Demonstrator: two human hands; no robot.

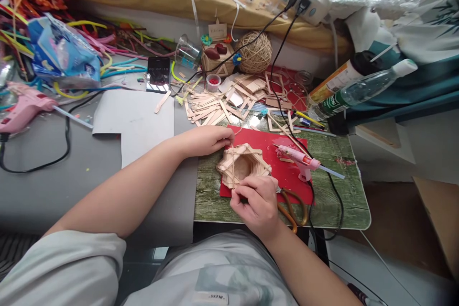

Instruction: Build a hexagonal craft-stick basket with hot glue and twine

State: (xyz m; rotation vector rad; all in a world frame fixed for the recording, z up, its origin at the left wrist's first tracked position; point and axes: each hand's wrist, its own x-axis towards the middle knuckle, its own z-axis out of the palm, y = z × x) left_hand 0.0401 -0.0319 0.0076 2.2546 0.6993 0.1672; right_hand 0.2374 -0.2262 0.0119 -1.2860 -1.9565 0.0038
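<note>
A bowl of stacked craft sticks (264, 166), star-shaped at its rim and hollow in the middle, sits on a red sheet (251, 136). A thin strand of twine (233, 165) runs straight across the bowl's left side. At the bowl's far edge, my left hand (215, 140) pinches one end of the strand. My right hand (258, 201) is closed on the other end at the near edge, covering part of the bowl. Brown-handled scissors (301, 203) lie beside my right hand, their blades mostly hidden.
A pink glue gun (299, 158) rests right of the bowl, its cord trailing off the table. Loose craft sticks (208, 105) and a twine ball (255, 51) are behind. Another pink glue gun (27, 107) lies left. A plastic bottle (358, 91) leans at the right.
</note>
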